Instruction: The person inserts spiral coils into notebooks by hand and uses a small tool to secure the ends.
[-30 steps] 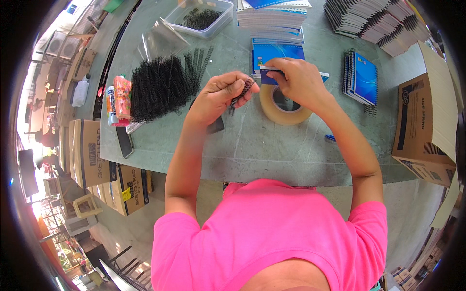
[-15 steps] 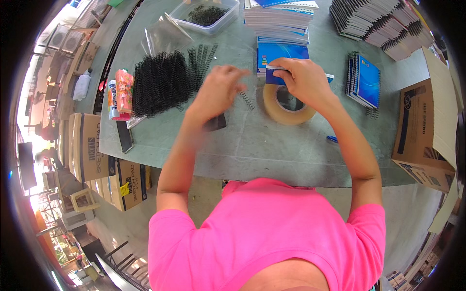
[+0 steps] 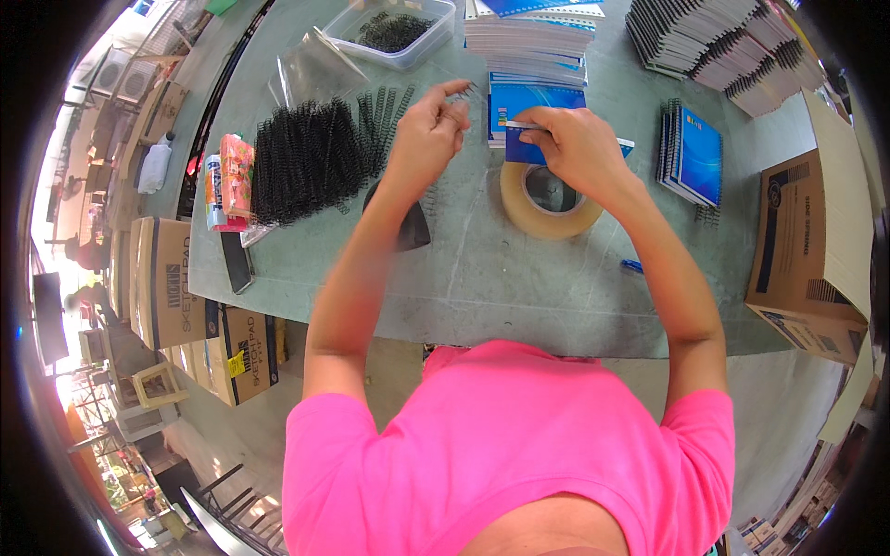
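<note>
- L hand (image 3: 428, 130) has moved up and fwd since the last frame, now nr the level of the blue stack's front; R hand (image 3: 579, 153) stays abt where it was.
- L grip: index stretched out, other fingers curled; dark wire (image 3: 472, 90) shows at the fingertips, too fine to tell if it's pinched.
- R grip: thumb & fingers pinching a blue pad (image 3: 521, 154), white edge up, held over the far rim of a tape roll (image 3: 549, 223).
- Pad sits just in front of the stack of blue-covered pads (image 3: 530, 44), approx. mid worktop (image 3: 501, 301).
- Black item (image 3: 413, 228) partly hidden under L wrist.
- L of the L hand: big pile of black coils (image 3: 306, 167), a few loose ones alongside; clear bag (image 3: 313, 74) behind, clear tub (image 3: 404, 59) w/ more coils beyond.
- Far L: pink pack (image 3: 237, 169) & dark flat item (image 3: 237, 263) nr the edge.
- R side: blue coil-bound notebooks (image 3: 699, 159), bound stacks (image 3: 718, 46) further back, open carton (image 3: 788, 241) at the edge.
- Blue pen (image 3: 631, 266) lies next to R forearm.
</note>
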{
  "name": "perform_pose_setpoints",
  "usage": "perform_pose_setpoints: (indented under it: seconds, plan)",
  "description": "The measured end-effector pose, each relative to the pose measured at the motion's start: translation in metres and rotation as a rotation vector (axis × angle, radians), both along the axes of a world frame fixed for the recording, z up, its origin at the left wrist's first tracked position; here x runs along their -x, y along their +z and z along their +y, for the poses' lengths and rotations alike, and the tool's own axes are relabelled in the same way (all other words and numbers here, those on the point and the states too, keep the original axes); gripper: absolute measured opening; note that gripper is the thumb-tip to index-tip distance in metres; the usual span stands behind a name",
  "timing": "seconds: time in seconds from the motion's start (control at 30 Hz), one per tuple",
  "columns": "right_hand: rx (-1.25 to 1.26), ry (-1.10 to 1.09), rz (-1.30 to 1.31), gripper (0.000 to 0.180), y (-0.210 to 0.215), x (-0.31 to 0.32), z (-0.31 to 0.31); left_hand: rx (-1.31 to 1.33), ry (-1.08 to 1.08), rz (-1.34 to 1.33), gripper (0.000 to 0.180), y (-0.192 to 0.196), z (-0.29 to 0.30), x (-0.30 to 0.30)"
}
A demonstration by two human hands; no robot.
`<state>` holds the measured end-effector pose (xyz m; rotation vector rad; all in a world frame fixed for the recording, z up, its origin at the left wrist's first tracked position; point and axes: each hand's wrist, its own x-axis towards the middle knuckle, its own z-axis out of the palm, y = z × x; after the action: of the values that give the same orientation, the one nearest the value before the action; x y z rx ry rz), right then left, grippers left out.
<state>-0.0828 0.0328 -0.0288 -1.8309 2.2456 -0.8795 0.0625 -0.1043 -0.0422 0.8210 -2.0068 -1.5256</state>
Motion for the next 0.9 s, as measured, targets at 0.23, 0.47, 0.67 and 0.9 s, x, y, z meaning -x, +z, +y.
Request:
perform_pose_setpoints:
  seconds: [0.23,0.47,0.67,0.9]
  plan:
    - [0.007,0.028,-0.022,0.018,-0.001,0.001,-0.004,0.494,-0.021,0.032,0.022,-0.003,0.04,-0.012]
    - [-0.008,0.02,-0.045,0.019,0.005,-0.003,0.002,0.488,-0.018,-0.061,0.026,0.004,0.037,-0.012]
    - [-0.043,0.046,-0.053,0.02,0.008,-0.005,0.002,-0.075,-0.099,-0.092,0.033,0.008,0.036,-0.013]
    - [-0.05,0.008,-0.127,0.02,0.008,-0.009,0.006,-0.287,-0.279,-0.079,0.031,0.012,0.028,-0.018]
